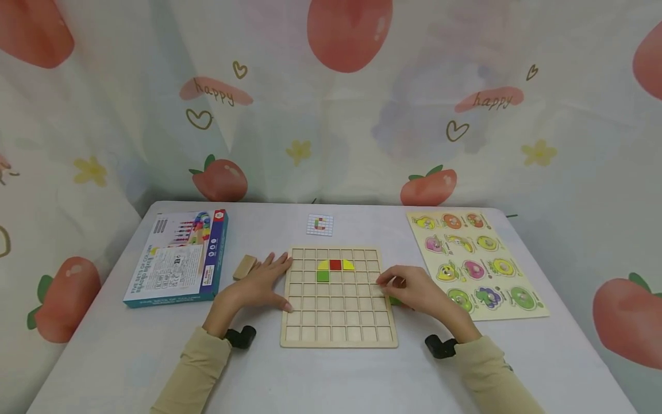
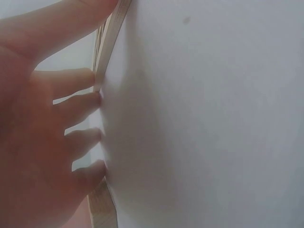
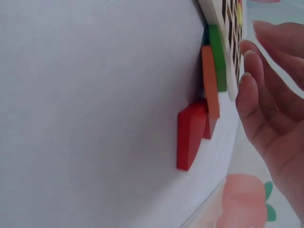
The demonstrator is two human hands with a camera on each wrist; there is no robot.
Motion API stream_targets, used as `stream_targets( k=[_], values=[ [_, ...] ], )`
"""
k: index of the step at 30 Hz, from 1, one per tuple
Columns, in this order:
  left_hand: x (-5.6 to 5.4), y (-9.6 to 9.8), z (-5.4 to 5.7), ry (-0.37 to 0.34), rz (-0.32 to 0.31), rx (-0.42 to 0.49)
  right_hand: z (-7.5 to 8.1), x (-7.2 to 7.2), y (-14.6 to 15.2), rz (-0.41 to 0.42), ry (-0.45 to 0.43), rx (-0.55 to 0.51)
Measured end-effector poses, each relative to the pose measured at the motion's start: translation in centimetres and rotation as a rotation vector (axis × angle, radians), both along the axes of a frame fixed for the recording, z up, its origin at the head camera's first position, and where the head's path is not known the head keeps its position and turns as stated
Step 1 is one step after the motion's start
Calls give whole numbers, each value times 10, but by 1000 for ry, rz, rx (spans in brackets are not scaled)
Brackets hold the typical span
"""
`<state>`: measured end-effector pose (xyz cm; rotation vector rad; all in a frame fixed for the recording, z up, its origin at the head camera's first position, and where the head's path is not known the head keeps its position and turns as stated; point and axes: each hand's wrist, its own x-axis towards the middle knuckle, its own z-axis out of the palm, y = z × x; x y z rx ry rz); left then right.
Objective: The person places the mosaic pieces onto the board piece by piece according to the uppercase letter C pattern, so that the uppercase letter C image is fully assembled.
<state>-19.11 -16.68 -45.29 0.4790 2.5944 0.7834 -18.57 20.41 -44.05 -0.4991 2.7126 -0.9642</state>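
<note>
A wooden grid board (image 1: 338,319) lies flat on the table with a few coloured pieces in its upper cells: a red square (image 1: 335,264) between two yellow pieces (image 1: 349,265), and a green square (image 1: 323,276) below the left one. My left hand (image 1: 258,284) spreads at the board's left edge, thumb and fingertips touching it. At the right edge hovers my right hand (image 1: 414,290), fingers loosely bent; the right wrist view shows a gap between thumb and fingers and nothing held. Beneath it lie a green block (image 3: 218,59), an orange block (image 3: 210,80) and a red block (image 3: 191,135), mostly hidden in the head view.
A small pattern card (image 1: 320,225) lies beyond the board. To the left are a boxed set (image 1: 176,259) and a plain wooden block (image 1: 245,267) near my left fingers. A fruit-picture puzzle board (image 1: 473,264) lies at the right. A printed curtain (image 1: 331,126) hangs behind the table.
</note>
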Motion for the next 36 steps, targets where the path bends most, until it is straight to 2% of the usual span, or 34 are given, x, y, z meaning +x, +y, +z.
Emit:
stream_targets(
  k=[7, 14, 24, 32, 36],
  values=[
    [0, 1, -1, 12, -8, -6, -1, 4, 15, 16, -1, 0],
    [1, 1, 1, 16, -3, -16, -5, 6, 25, 28, 2, 51],
    [1, 0, 0, 5, -11, 2, -6, 4, 24, 47, 23, 89],
    [0, -1, -2, 4, -3, 4, -4, 1, 19, 14, -24, 84],
    [0, 0, -2, 0, -1, 0, -3, 1, 18, 8, 0, 95]
  ],
)
